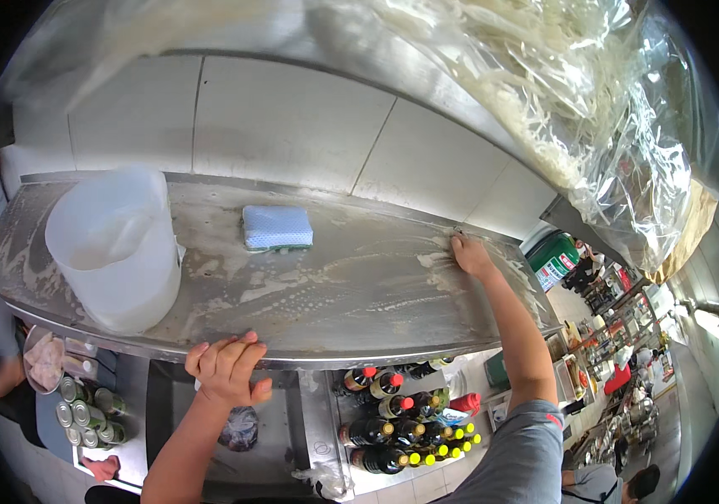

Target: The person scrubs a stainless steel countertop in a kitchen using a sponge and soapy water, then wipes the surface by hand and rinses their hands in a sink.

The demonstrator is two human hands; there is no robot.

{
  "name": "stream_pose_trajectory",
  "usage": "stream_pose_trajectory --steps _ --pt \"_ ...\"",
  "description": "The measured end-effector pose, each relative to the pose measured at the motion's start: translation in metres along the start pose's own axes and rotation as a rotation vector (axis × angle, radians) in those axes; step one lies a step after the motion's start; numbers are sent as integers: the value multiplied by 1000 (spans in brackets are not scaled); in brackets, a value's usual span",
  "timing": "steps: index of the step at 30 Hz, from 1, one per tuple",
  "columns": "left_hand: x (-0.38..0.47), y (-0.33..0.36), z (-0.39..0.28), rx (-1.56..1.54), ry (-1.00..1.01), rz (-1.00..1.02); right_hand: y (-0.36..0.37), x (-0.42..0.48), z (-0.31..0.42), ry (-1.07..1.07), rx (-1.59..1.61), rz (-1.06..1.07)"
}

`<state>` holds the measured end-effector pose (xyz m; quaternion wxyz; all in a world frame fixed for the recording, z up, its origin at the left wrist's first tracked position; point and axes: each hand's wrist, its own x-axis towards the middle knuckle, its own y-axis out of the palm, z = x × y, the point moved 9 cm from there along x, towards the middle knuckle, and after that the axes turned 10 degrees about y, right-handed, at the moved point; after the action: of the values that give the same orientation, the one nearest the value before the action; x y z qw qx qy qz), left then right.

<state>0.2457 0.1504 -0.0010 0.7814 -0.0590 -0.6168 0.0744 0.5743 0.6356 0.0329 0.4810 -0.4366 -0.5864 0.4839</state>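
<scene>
A wet stainless steel shelf (359, 315) with streaks of suds lies before me. My left hand (227, 368) rests its fingertips on the front edge, thumb apart, holding nothing. My right hand (472, 255) reaches to the back right, its fingers bent against the surface by the rear lip. Whether anything small is under those fingertips is hidden. Between my hands, towards the back, sits a sponge (277, 227) in blue-and-white mesh with a green underside. On the left stands a translucent white plastic container (120, 252), wide-mouthed, with some whitish contents.
Clear bags of pale dried strands (561, 94) hang close overhead at right. Below the shelf are a sink (284, 435), several dark sauce bottles (369, 431), tin cans (88, 416) and a bowl of raw meat (44, 359). People are at far left and lower right.
</scene>
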Motion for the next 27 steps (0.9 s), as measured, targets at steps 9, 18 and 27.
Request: stream_pose_trajectory --steps 9,18,27 --pt "6 5 -16 -60 18 -40 7 -4 11 -151 -153 -35" --pt "9 -5 9 -160 -95 97 -55 -147 230 -728 206 -29" --pt "14 11 -26 -175 -57 -20 11 -74 -118 52 -32 -91"
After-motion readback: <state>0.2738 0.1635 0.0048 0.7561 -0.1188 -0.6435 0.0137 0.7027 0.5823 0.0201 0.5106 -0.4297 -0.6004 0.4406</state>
